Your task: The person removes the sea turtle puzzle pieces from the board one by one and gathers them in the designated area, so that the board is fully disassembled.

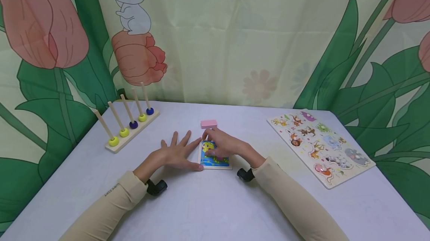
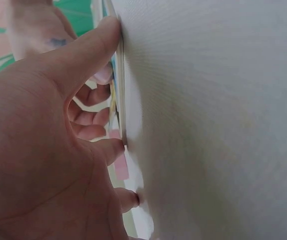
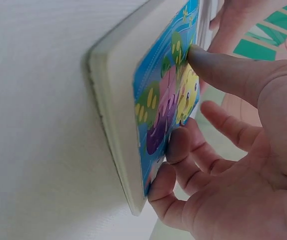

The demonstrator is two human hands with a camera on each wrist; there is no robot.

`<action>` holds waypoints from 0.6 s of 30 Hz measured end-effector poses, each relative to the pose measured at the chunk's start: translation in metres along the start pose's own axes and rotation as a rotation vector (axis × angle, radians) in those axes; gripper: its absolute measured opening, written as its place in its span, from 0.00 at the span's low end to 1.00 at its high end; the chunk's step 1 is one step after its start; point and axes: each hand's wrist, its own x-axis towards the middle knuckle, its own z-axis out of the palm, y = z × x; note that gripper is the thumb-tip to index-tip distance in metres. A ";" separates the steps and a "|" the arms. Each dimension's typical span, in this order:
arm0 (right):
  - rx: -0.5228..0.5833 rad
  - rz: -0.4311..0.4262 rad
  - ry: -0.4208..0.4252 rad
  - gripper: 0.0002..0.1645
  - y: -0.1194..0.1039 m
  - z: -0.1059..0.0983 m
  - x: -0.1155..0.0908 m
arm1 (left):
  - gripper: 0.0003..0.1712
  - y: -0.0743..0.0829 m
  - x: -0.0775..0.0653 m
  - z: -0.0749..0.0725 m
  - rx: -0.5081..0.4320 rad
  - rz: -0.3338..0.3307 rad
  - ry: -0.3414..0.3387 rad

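Note:
A small picture puzzle board point(image 1: 217, 162) with a pale frame lies flat on the table. Its blue picture has a yellow cartoon figure and purple and green shapes, seen closer on the puzzle point(image 3: 156, 105) in the right wrist view. My left hand point(image 1: 178, 155) spreads its fingers on the table at the board's left side, thumb and index finger at the frame's edge. From the right, my right hand point(image 1: 223, 144) arches over the board. Its thumb point(image 3: 218, 67) touches the picture, and bent fingertips rest near the board's edge. Just behind the board lies a pink block point(image 1: 209, 124).
At the left stands a wooden peg rack point(image 1: 125, 136) with several upright pegs carrying yellow and dark blue beads. A larger animal puzzle board point(image 1: 322, 147) lies at the right. A printed curtain point(image 1: 215, 47) hangs behind the white table point(image 1: 201, 207).

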 end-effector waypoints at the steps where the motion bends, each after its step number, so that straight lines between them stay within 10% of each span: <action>1: 0.002 0.002 0.003 0.30 0.000 0.000 0.000 | 0.65 0.000 0.000 0.000 0.001 0.000 0.001; 18: 0.010 0.054 0.036 0.27 0.003 0.001 0.000 | 0.65 0.007 -0.007 -0.005 -0.002 -0.010 -0.016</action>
